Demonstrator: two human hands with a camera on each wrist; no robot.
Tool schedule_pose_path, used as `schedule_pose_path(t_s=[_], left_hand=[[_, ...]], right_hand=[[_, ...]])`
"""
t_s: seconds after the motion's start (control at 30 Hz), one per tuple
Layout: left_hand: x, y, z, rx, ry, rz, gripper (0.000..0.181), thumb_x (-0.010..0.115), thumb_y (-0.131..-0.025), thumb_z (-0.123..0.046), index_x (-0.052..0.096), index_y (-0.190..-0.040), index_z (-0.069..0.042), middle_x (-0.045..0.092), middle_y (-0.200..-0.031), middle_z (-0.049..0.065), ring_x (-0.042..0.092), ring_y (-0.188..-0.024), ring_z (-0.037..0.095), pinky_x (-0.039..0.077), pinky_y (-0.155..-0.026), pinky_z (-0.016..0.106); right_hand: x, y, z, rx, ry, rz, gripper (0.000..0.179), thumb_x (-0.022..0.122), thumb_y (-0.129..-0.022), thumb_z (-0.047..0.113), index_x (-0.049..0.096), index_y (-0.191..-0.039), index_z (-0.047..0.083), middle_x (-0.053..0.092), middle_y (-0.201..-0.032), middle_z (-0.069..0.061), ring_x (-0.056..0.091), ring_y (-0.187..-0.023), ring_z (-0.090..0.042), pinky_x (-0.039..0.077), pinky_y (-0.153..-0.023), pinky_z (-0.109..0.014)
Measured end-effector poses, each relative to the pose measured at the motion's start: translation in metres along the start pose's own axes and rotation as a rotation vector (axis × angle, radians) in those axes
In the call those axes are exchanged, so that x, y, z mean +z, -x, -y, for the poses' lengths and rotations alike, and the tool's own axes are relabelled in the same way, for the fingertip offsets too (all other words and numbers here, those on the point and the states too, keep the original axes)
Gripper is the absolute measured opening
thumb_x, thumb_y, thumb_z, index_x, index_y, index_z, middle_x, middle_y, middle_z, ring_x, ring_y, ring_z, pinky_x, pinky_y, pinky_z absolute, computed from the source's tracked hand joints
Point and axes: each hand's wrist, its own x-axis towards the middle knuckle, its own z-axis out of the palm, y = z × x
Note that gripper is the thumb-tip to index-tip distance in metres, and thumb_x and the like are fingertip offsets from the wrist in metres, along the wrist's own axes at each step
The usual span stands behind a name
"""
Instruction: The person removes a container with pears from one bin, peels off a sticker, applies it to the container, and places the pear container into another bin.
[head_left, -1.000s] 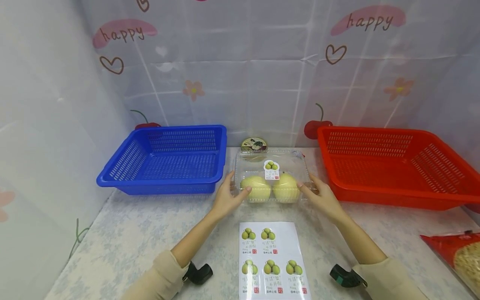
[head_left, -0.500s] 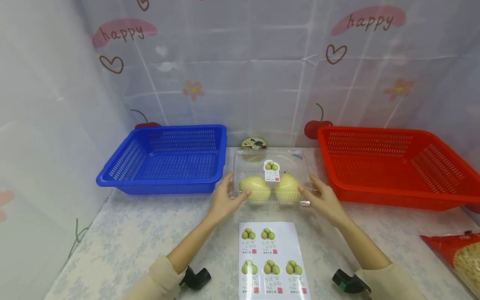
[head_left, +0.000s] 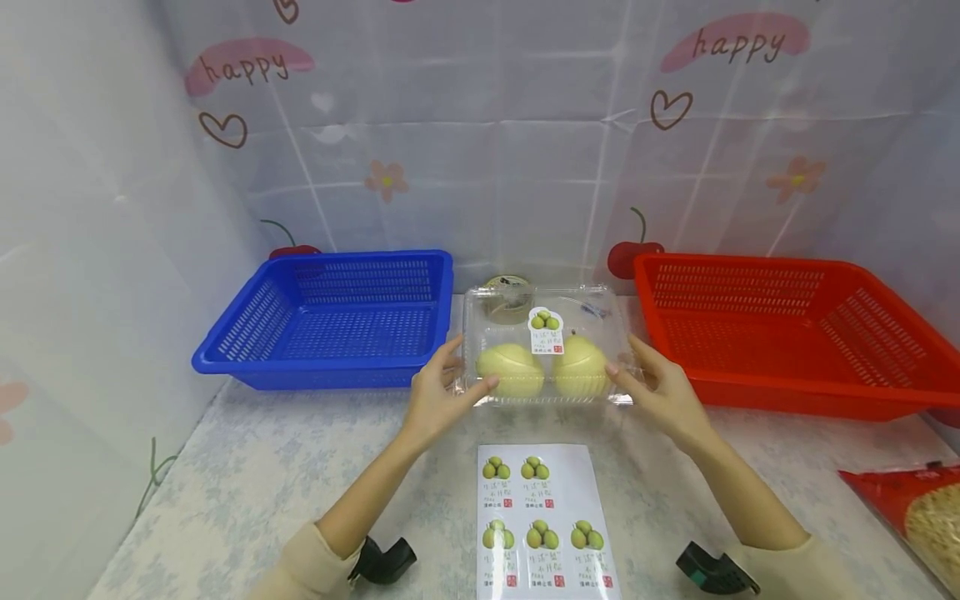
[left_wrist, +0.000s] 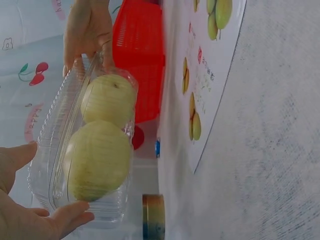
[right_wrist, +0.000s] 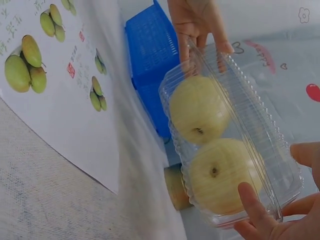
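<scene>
A clear plastic clamshell box [head_left: 517, 325] with two pale yellow pears [head_left: 510, 371] inside is lifted off the table, as both wrist views show. On its lid sits a white sticker [head_left: 547, 332] printed with green pears. My left hand [head_left: 438, 400] grips the box's left end, thumb at the front edge and fingers underneath. At the right end my right hand [head_left: 667, 400] holds it the same way. Below the box on the table lies a sheet of matching stickers [head_left: 540, 521], with one blank spot at its upper right.
A blue basket [head_left: 322, 367] stands at the left and a red basket [head_left: 795, 392] at the right. Behind the box is a round tin or tape roll [left_wrist: 153, 216], partly covered by the box in the head view. A red bag of grains [head_left: 930, 508] lies at the right edge.
Both hands have raised the clamshell box from the table and drawn it slightly nearer. It now covers more of the round item behind it.
</scene>
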Motion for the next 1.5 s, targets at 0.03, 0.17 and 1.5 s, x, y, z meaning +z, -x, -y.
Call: schedule_pose_path(t_s=[0.03,0.17,1.5], left_hand=[[-0.001,0.0,-0.002,0.0,0.006,0.0,0.075,0.076,-0.079,-0.022,0.039,-0.14,0.001,0.052,-0.123,0.033,0.054,-0.113,0.046,0.047,-0.09,0.049],[-0.006,0.0,-0.01,0.005,0.014,-0.004,0.076,0.077,-0.077,-0.021,0.04,-0.14,-0.002,0.053,-0.123,0.031,0.054,-0.112,0.045,0.047,-0.091,0.048],[0.023,-0.028,-0.057,0.125,0.279,-0.063,0.062,0.078,-0.076,-0.011,0.053,-0.132,-0.003,0.057,-0.121,0.019,0.06,-0.109,0.035,0.049,-0.091,0.041]], right_hand=[[-0.002,0.0,0.002,-0.011,-0.006,-0.002,0.072,0.056,-0.094,0.032,0.022,-0.147,-0.005,0.028,-0.148,-0.028,0.032,-0.131,-0.047,0.033,-0.101,-0.058],[-0.007,0.001,0.008,-0.033,-0.038,0.0,0.071,0.056,-0.094,0.029,0.022,-0.147,-0.003,0.024,-0.15,-0.025,0.028,-0.134,-0.046,0.031,-0.102,-0.057],[-0.083,0.002,0.023,0.078,-0.025,-0.162,0.054,0.055,-0.093,0.039,0.041,-0.143,0.027,0.057,-0.121,0.011,0.049,-0.108,-0.007,0.048,-0.075,-0.015]])
